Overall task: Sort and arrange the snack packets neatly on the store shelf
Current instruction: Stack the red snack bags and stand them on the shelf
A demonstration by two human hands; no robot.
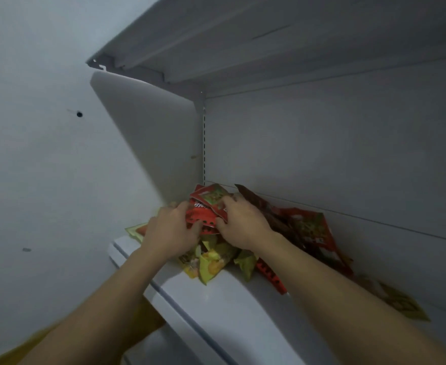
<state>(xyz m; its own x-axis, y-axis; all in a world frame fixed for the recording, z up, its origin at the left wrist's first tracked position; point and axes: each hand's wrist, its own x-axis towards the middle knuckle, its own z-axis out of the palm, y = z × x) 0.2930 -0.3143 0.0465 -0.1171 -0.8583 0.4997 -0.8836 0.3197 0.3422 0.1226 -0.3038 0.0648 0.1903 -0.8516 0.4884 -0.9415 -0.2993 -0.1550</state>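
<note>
Your left hand (171, 230) and right hand (243, 222) both grip the bunch of red packets (206, 206) from either side, just above the yellow packets (215, 263) at the shelf's (216, 301) left end, with the side panel (150, 133) nearest your left hand.

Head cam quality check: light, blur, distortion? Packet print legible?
Head view: dim, bluish light, no hard glare. Wide-angle bends the shelf edge and stretches the forearms. Soft throughout: print on the red packets gripped by the left hand and right hand is illegible, and the yellow packets beneath are smeared.
</note>
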